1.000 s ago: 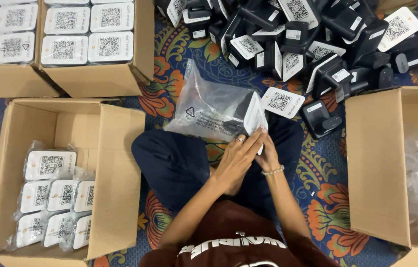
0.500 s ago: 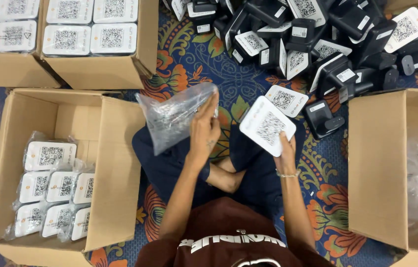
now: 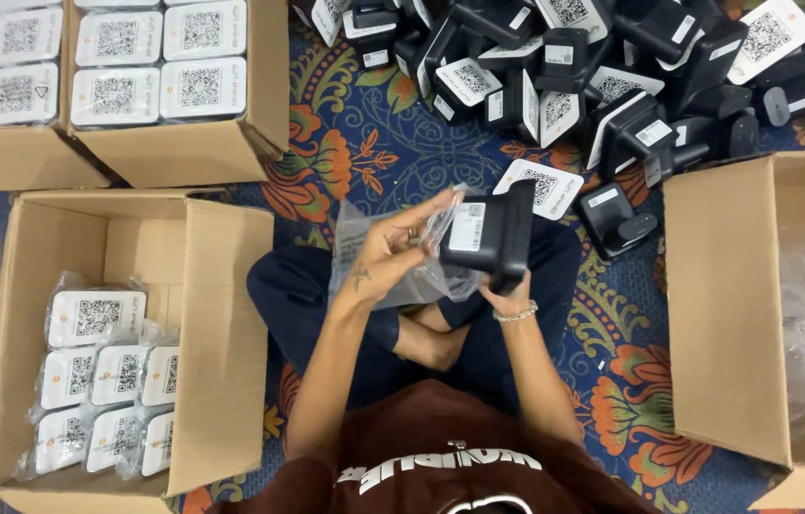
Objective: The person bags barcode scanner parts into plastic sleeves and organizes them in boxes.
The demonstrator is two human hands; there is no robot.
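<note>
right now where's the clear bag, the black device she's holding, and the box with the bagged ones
clear plastic bag (image 3: 364, 249), head view, on its left part beside the left hand
black device (image 3: 502, 233), head view, on its dark side face
cardboard box of bagged devices (image 3: 222, 314), head view, on its bare right flap

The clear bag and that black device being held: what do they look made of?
The bag looks like thin clear plastic film: see-through, crinkled, glinting. The black device seems hard moulded plastic with a matte finish and a white paper-like label, though metal parts can't be ruled out.

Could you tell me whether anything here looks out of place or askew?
Mostly orderly. Only the black devices lie in a jumbled heap at top right, some tipped over, while the bagged ones sit in neat rows in the left box.
</note>
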